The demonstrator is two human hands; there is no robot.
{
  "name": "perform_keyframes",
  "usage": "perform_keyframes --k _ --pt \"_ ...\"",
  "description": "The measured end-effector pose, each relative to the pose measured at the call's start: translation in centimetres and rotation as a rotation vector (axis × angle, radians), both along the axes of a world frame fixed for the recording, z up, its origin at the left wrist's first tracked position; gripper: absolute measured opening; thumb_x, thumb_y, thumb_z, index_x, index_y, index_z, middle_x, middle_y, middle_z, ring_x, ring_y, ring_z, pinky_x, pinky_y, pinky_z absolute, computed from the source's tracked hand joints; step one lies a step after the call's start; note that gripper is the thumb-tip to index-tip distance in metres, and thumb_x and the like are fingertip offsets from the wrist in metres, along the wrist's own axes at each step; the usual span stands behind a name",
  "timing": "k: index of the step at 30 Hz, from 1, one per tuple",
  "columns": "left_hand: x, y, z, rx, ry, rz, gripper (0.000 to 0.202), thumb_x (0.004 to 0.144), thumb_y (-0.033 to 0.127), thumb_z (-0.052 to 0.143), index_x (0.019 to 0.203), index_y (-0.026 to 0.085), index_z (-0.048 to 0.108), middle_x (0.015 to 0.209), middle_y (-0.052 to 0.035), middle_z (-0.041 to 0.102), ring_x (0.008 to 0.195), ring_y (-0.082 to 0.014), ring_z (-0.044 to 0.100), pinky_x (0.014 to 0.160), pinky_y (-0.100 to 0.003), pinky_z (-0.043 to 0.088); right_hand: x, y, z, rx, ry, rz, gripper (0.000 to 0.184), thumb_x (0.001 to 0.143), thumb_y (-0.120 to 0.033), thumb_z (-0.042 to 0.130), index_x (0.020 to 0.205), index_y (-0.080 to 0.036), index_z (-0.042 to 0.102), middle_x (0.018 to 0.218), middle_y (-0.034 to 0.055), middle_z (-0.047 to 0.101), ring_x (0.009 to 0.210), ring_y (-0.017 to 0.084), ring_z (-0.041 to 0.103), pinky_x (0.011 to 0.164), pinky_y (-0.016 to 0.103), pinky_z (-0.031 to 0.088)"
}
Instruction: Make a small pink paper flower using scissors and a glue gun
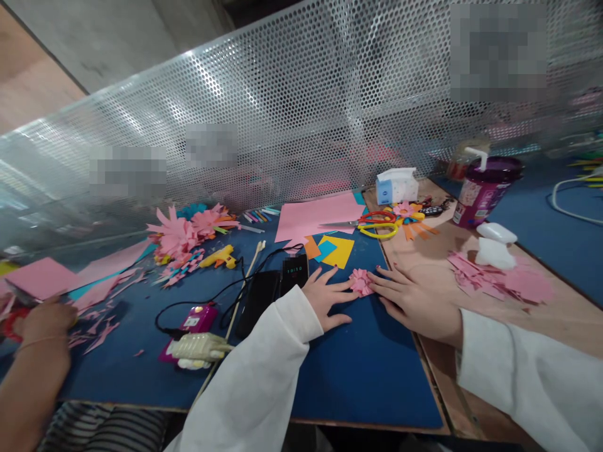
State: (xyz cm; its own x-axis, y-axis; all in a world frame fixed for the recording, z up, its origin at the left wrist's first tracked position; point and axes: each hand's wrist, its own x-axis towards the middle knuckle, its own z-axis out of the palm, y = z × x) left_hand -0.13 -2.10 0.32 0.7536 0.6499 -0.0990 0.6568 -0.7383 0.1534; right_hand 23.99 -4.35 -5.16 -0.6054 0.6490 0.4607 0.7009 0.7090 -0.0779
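A small pink paper flower lies on the blue tabletop between my hands. My left hand rests flat with its fingers spread, the tips reaching the flower's left edge. From the other side, my right hand touches the right petals with outstretched fingers; neither hand is closed round it. Just beyond my left hand are yellow, blue and orange paper squares. Behind them, scissors with red and yellow handles lie partly over a large pink paper sheet.
Left of my hands are dark phones, a yellow glue gun, cables and a purple adapter. A co-worker's hand holds scissors at far left. Pink paper scraps and a purple cup stand right. A perforated metal screen rises behind.
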Motion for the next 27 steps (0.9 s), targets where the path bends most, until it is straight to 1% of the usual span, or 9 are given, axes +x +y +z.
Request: perform_keyframes --k 3,6,10,14,17,20,22,25,27 --pt "0.02 0.02 -0.02 -0.017 -0.009 0.007 0.056 0.079 0.053 0.058 0.131 0.037 0.048 0.142 0.0026 0.045 0.138 -0.0350 0.024 0.107 -0.065 0.017 -0.03 0.01 -0.03 -0.007 0.008 0.001 0.038 0.089 -0.016 0.043 0.123 -0.021 0.059 0.128 0.0067 0.059 0.126 0.027 0.047 0.101 0.055 0.041" --pt "0.09 0.03 0.11 -0.026 -0.013 -0.001 0.055 0.078 0.050 0.059 0.130 0.035 0.049 0.141 0.0017 0.045 0.138 -0.0345 0.025 0.107 -0.065 0.017 -0.11 -0.02 0.12 -0.011 0.003 -0.004 0.039 0.089 -0.017 0.042 0.125 -0.021 0.057 0.127 0.0068 0.060 0.124 0.027 0.049 0.100 0.055 0.042" --pt "0.15 0.04 0.23 -0.012 -0.033 -0.025 0.053 0.079 0.047 0.059 0.129 0.032 0.051 0.140 -0.0006 0.047 0.138 -0.0325 0.027 0.109 -0.062 0.017 -0.27 -0.11 0.45 -0.012 0.018 -0.021 0.039 0.090 -0.019 0.043 0.127 -0.020 0.055 0.124 0.0072 0.062 0.121 0.027 0.052 0.100 0.055 0.042" --pt "0.19 0.03 0.23 0.012 -0.049 -0.039 0.047 0.081 0.046 0.056 0.126 0.035 0.054 0.139 0.0001 0.048 0.137 -0.0314 0.028 0.110 -0.060 0.016 -0.33 -0.10 0.49 0.003 0.046 -0.010 0.031 0.090 -0.020 0.044 0.114 -0.021 0.064 0.122 0.0074 0.064 0.120 0.026 0.053 0.099 0.055 0.042" --pt "0.27 -0.02 0.36 0.022 -0.068 -0.044 0.044 0.082 0.041 0.055 0.124 0.032 0.055 0.138 -0.0003 0.050 0.136 -0.0292 0.031 0.112 -0.056 0.017 -0.26 -0.03 0.46 0.016 0.068 0.000 0.028 0.089 -0.018 0.045 0.106 -0.020 0.067 0.119 0.0074 0.065 0.118 0.025 0.054 0.100 0.053 0.042" --pt "0.36 -0.09 0.51 0.035 -0.084 -0.037 0.050 0.081 0.037 0.056 0.130 0.028 0.050 0.136 -0.0019 0.052 0.135 -0.0276 0.034 0.112 -0.052 0.020 -0.18 0.00 0.55 0.012 0.066 0.018 0.027 0.088 -0.018 0.046 0.104 -0.020 0.068 0.118 0.0065 0.066 0.118 0.026 0.054 0.100 0.053 0.043" --pt "0.40 -0.14 0.47 0.051 -0.084 -0.048 0.052 0.080 0.036 0.056 0.131 0.028 0.049 0.136 -0.0022 0.053 0.134 -0.0278 0.035 0.112 -0.052 0.021 -0.16 -0.03 0.65 0.008 0.057 0.023 0.027 0.089 -0.019 0.045 0.103 -0.019 0.068 0.118 0.0064 0.066 0.118 0.028 0.054 0.099 0.054 0.043" --pt "0.41 -0.17 0.22 0.093 -0.083 -0.072 0.044 0.081 0.036 0.056 0.125 0.030 0.056 0.134 -0.0033 0.053 0.133 -0.0278 0.036 0.111 -0.052 0.021 -0.20 -0.12 0.74 0.003 0.058 0.027 0.027 0.089 -0.020 0.046 0.104 -0.018 0.068 0.118 0.0065 0.066 0.119 0.028 0.054 0.100 0.055 0.042" --pt "0.43 -0.14 0.02 0.123 -0.091 -0.078 0.038 0.082 0.036 0.056 0.119 0.030 0.060 0.133 -0.0054 0.053 0.131 -0.0273 0.038 0.111 -0.051 0.023 -0.25 -0.14 0.78 0.004 0.066 0.029 0.026 0.088 -0.020 0.047 0.103 -0.019 0.068 0.118 0.0067 0.066 0.119 0.028 0.054 0.100 0.055 0.042"
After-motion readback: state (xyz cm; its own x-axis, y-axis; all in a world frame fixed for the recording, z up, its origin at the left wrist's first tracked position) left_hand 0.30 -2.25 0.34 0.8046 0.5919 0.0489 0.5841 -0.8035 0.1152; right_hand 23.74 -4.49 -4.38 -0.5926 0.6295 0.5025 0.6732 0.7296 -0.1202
